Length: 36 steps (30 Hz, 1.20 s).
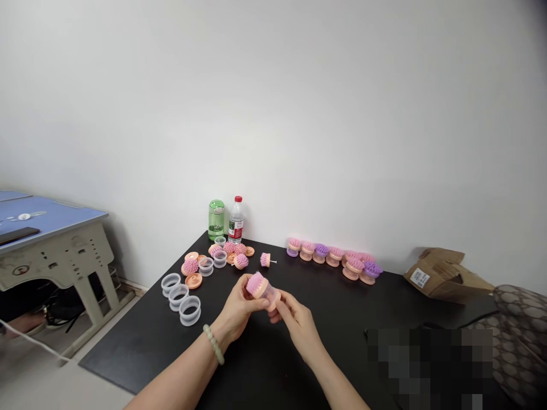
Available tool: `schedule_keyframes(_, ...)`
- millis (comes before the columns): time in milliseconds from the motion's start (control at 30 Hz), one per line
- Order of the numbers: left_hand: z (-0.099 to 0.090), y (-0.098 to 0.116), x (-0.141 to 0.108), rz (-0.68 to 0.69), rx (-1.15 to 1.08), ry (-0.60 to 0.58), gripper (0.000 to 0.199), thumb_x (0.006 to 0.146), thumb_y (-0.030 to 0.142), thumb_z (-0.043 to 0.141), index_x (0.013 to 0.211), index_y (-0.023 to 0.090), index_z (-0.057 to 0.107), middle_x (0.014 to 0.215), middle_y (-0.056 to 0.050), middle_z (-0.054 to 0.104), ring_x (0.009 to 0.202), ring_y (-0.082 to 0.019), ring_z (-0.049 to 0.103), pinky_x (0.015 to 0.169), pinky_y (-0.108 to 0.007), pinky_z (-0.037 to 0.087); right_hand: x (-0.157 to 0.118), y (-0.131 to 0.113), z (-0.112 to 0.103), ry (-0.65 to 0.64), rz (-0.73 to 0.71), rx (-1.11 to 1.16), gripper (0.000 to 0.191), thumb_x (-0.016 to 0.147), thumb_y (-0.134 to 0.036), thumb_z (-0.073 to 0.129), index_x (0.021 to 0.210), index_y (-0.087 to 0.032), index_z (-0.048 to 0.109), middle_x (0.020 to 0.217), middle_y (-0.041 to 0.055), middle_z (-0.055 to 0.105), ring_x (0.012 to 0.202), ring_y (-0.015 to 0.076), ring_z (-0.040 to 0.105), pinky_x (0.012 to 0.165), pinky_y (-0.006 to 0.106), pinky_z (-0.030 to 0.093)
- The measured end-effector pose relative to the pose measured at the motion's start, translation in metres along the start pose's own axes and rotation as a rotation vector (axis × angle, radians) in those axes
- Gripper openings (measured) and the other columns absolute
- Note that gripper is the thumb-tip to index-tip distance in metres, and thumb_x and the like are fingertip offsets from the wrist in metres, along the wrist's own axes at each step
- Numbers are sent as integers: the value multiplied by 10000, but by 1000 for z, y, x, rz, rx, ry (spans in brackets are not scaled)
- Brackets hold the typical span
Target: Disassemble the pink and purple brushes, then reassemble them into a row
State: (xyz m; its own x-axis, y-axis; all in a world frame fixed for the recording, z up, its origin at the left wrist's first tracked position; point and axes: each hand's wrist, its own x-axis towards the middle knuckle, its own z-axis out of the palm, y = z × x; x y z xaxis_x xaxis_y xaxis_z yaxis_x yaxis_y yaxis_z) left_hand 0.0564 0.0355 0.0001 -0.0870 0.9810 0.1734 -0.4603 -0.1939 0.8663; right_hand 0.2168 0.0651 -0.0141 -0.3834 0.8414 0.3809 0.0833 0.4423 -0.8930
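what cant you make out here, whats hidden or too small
Head view only:
The underside of the pink bristle brush: hidden by the left hand and right hand.
Whatever lies under the pixelated patch on the black table: blurred out.
The label on the cardboard box: too small to read.
The patterned fabric: cut off by the right edge.

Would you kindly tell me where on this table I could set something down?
Bare black table runs between the row of brushes and the right hand. A second patch lies in front of the clear rings, left of the left hand. It is crowded at the back left, around the bottles and loose pink brushes.
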Motion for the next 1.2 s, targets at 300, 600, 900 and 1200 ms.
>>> schedule_keyframes(300,1,3,0,35,151,-8,495,548,216,900,929,180,587,864,-3,646,822,-177,601,754,-273,467,0,8,3,8,-70,-100,383,821,-263,659,1197,-198,631,1090,80,703,964,243,684,830,373,573)
schedule_keyframes(600,-5,-4,5,78,411,-50,461,604,195,843,998,196,604,937,-35,688,895,-240,644,800,-324,493,5,10,0,-13,-17,-132,306,799,-387,699,1046,-210,665,959,57,653,879,229,642,647,310,553)
schedule_keyframes(900,-8,-19,6,81,646,-103,560,549,119,819,1067,220,632,1088,-74,641,941,-246,612,817,-373,525,18,41,-16,88,-37,-700,198,688,-263,760,842,-213,644,831,15,616,787,212,584,676,282,458)
schedule_keyframes(1200,-5,-21,-4,65,857,-114,545,636,120,744,1148,236,596,1082,-66,586,865,-220,596,788,-377,520,64,76,-107,407,360,-904,175,814,-301,650,858,-132,658,918,155,684,885,301,676,750,344,476)
